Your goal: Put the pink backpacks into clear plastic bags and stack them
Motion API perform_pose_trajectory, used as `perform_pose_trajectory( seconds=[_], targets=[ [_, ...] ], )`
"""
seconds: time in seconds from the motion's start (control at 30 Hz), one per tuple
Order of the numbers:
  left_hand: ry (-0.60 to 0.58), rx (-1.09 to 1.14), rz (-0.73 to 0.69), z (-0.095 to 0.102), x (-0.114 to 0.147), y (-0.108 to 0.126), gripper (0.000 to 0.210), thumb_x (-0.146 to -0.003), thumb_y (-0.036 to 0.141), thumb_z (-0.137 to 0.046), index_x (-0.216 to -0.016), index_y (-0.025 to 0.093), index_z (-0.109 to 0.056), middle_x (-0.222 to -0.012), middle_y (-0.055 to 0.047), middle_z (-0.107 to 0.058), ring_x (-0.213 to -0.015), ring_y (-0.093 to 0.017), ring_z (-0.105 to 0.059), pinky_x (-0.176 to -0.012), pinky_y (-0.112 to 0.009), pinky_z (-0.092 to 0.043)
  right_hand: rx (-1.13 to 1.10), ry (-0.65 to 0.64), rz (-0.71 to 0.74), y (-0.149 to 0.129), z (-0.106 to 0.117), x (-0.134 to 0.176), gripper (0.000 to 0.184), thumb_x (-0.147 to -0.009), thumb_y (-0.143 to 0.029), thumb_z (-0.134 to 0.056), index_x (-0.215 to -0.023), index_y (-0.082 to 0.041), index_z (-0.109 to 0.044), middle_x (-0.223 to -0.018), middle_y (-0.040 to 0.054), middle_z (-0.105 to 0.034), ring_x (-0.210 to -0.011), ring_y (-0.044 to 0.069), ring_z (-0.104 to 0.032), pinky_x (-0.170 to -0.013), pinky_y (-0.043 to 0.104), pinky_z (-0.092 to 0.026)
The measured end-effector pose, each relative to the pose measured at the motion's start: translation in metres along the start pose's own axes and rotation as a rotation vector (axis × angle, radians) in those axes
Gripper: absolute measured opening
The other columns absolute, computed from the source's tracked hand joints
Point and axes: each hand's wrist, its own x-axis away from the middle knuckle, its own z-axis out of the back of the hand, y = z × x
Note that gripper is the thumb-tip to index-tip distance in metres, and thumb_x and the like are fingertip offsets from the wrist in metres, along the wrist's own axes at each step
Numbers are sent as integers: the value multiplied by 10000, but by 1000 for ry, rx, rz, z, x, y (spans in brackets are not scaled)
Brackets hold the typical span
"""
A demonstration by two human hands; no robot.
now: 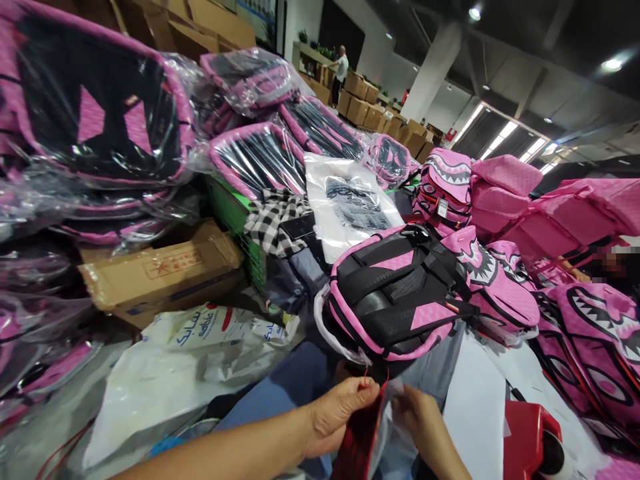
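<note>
My left hand (pixel 343 410) is closed in a pinch at the top of a dark red strip (pixel 359 440), where thin red cords stick up. The strip's lower end runs out of view at the bottom. My right hand (pixel 417 413) is curled beside it against a sheet of clear plastic (pixel 389 427) lying along the strip. Its fingertips are partly blurred, though they look closed on the plastic. Just beyond both hands, a black and pink backpack (pixel 395 293) lies with its padded back and straps facing up.
Plastic-wrapped backpacks (pixel 105 100) are piled at left above a cardboard box (pixel 165 267). Pink shark-mouth backpacks (pixel 595 333) stand at right, near a red device (pixel 530 437). A white plastic sack (pixel 165 373) lies at left. Someone (pixel 341 70) stands far back near stacked cartons (pixel 370 107).
</note>
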Motion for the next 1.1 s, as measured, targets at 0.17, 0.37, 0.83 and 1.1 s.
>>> perform_pose_trajectory(
  seconds=[0.17, 0.37, 0.83, 1.1],
  targets=[
    [294, -822, -219, -1, -11, -21, 255, -844, 393, -666, -989, 191, -609, -900, -36, -665, -896, -230, -599, -825, -328, -458, -340, 106, 12, -30, -14, -25, 592, -742, -759, -617, -667, -172, -589, -599, 13, -577, -568, 144, -480, -569, 264, -406],
    [245, -1356, -300, -3, -9, -23, 303, -824, 160, -494, -1079, 153, -656, -905, -141, -722, -820, -295, -671, -785, -373, -491, -241, 347, 101, -45, -36, -12, 532, -720, -675, -728, -871, -169, -670, -806, 77, -717, -745, 226, -654, -701, 317, -533],
    [243, -551, -221, 1, 4, 1, 682, -739, 792, -578, -990, 162, -656, -980, -83, -691, -1022, -295, -607, -949, -414, -464, -118, 212, 370, -38, -67, 17, 374, -926, -514, -565, -978, -197, -758, -842, 72, -757, -758, 206, -713, -749, 262, -571],
    [252, -526, -392, 31, -25, -10, 563, -699, 729, -683, -799, 176, -692, -850, -52, -705, -898, -247, -616, -893, -370, -453, -99, 371, 78, -7, 13, 40, 418, -852, -600, -639, -949, -212, -759, -838, 60, -749, -804, 232, -693, -753, 265, -567]
  ],
)
